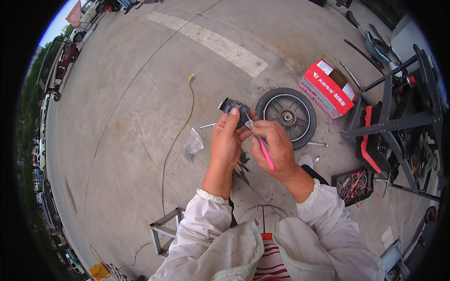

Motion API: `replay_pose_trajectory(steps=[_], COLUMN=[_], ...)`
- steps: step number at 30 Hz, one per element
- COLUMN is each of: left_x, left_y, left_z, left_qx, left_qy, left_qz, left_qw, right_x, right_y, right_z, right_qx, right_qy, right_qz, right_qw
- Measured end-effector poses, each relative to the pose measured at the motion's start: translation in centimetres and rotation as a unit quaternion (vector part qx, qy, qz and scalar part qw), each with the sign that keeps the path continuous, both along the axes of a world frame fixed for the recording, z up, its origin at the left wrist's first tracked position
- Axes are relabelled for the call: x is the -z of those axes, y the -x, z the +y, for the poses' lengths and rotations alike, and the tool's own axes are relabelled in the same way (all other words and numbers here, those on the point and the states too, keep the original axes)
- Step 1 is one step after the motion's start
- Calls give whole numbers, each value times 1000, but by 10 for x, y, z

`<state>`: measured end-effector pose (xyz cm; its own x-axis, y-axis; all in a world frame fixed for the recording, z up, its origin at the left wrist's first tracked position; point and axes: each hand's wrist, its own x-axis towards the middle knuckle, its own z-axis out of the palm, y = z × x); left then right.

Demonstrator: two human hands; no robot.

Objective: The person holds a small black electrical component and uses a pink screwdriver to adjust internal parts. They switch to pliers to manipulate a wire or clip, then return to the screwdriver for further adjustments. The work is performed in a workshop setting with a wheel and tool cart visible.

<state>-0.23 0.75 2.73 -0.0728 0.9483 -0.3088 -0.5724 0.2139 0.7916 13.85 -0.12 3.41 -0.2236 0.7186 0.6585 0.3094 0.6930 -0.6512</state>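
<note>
My left hand grips a dark mechanical part with its thumb pressed on top, above the floor in the middle of the view. My right hand has its fingers closed round a pink-handled tool, whose thin metal shaft reaches up to the part's right side. Behind both hands a wheel with a black tyre lies flat on the concrete. A clear plastic bag lies left of my left wrist. Pliers and other dark pieces lie below the hands, partly hidden.
A red box lies beyond the wheel. A dark metal frame, red-and-black case and bin of wires stand right. A yellow cord crosses the floor; a small metal stand is lower left. Parked vehicles line the left edge.
</note>
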Motion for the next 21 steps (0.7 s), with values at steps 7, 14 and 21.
replay_pose_trajectory(steps=[7,14,21], left_x=[0,-1,1], left_y=[2,2,5], left_z=[-1,-1,0], left_qx=[1,-11,5], left_qy=[2,-1,-14], left_qz=[-17,26,104], left_qw=[1000,1000,994], right_x=[4,7,-6], right_y=[1,3,-6], right_z=[0,0,0], right_qx=[0,17,-15], right_qy=[3,-19,121], right_qz=[-7,-27,65], right_qw=[1000,999,990])
